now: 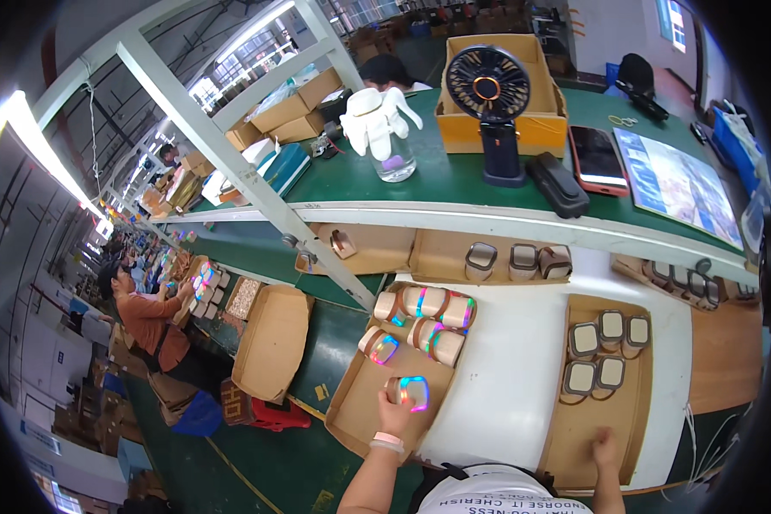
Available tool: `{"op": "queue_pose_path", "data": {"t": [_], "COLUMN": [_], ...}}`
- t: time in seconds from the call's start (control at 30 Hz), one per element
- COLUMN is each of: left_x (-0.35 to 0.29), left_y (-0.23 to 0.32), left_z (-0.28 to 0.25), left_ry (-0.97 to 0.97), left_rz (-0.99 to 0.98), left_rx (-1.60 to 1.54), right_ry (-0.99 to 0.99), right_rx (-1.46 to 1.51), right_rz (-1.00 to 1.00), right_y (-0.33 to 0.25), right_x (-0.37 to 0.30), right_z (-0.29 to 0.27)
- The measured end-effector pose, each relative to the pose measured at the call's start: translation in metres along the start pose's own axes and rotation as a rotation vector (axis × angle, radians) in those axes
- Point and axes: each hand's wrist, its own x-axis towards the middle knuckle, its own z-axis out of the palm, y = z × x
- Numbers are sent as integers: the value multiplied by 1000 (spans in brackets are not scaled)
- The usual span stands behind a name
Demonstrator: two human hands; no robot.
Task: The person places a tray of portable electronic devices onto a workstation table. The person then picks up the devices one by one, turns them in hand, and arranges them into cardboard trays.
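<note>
My left hand (394,416) is closed around a small wood-toned device with a glowing rainbow rim (413,392), over the near part of a cardboard tray (348,413). Several similar lit devices (437,343) with brown straps sit at that tray's far end. To the right, my right hand (605,447) is curled shut above the near part of another cardboard tray (565,458), with nothing visible in it. Several unlit devices (610,373) with dark rims and pale faces stand in the far half of that tray, apart from my right hand.
A green shelf (334,188) crosses above the bench, carrying a black fan (490,103), a phone (598,158) and a yellow box (557,128). More devices (522,260) stand in trays beneath it. A shallow carton (270,343) lies left. A co-worker (150,317) works farther left. White cables (711,445) hang right.
</note>
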Motion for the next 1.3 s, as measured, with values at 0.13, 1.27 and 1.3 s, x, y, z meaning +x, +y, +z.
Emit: {"op": "queue_pose_path", "data": {"t": [0.13, 1.27, 1.3], "left_x": [-38, -70, -54], "left_y": [65, 0, 10], "left_z": [0, 3, 9], "left_ry": [-209, -260, -224], "left_rz": [-390, -63, -244], "left_rx": [-793, -9, -230], "right_ry": [-125, 1432, 1563], "right_rx": [337, 457, 472], "right_rz": [-172, -706, -628], "right_y": [-139, -215, -212], "right_x": [-30, -70, -81], "right_z": [13, -330, -332]}}
